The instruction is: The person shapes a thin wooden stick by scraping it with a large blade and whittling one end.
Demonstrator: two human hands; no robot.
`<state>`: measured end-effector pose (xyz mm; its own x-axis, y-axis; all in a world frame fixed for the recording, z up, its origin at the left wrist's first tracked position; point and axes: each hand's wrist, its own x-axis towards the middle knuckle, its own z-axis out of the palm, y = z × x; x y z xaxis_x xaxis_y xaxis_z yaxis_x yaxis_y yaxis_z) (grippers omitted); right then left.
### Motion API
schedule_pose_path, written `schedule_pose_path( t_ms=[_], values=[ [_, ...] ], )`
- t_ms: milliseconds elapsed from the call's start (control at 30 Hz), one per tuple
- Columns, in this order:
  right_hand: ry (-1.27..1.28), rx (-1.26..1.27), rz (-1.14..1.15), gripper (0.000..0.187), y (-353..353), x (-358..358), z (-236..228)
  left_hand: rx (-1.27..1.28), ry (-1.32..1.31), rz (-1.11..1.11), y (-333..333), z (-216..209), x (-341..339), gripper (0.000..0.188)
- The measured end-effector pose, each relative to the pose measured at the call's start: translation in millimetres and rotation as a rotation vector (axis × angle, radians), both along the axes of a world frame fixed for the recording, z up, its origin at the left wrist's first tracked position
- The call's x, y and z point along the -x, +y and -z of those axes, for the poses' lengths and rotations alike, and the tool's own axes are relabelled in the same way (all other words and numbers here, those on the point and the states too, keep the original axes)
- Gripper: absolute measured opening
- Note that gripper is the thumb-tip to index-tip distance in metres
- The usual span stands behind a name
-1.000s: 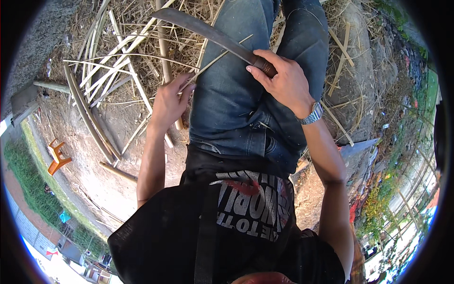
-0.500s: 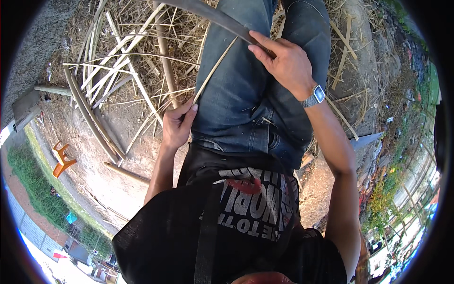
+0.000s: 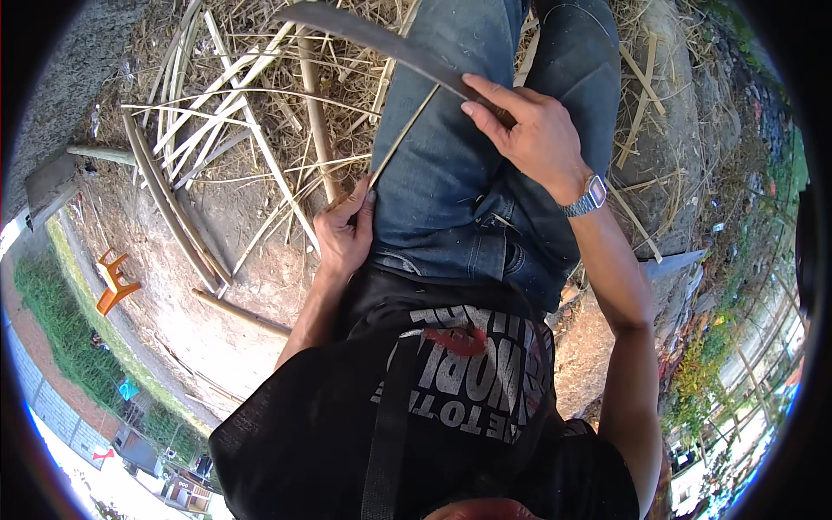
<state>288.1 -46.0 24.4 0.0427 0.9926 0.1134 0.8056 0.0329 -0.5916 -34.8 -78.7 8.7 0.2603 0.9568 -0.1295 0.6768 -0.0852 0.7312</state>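
With the right hand, grips a curved machete close to the base of its blade, fingers and thumb nearly closed and hiding most of the handle. With the left hand, half closed just beside the thigh, pinches the lower end of a thin bamboo strip between thumb and fingers. Holds the strip slantwise over the left leg of the blue jeans, its upper end right at the blade's lower edge; cannot tell whether touching. Points the machete toward the upper left, out over the straw.

Wears a silver wristwatch on the right wrist and a black printed T-shirt. Has pale split strips crisscrossed on the ground to the left, beside a straight pole, and flat slats crossed to the right of the legs. Faces away from an orange plastic stool, well apart at far left.
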Motion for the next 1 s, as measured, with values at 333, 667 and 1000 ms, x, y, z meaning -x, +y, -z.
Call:
schedule_pose_path(
  t_ms=[333, 667, 1000],
  values=[
    [-0.248, -0.029, 0.055, 0.116, -21, 6, -56, -0.142, 0.009, 0.064, 17, 3, -10, 0.036],
    [-0.206, -0.284, 0.029, 0.115, -19, 4, -44, -0.211, 0.124, 0.106, 18, -2, -8, 0.04],
    [-0.085, -0.373, 0.076, 0.073, -16, -9, 2, -0.221, 0.112, 0.109, 18, 1, -6, 0.038]
  ],
)
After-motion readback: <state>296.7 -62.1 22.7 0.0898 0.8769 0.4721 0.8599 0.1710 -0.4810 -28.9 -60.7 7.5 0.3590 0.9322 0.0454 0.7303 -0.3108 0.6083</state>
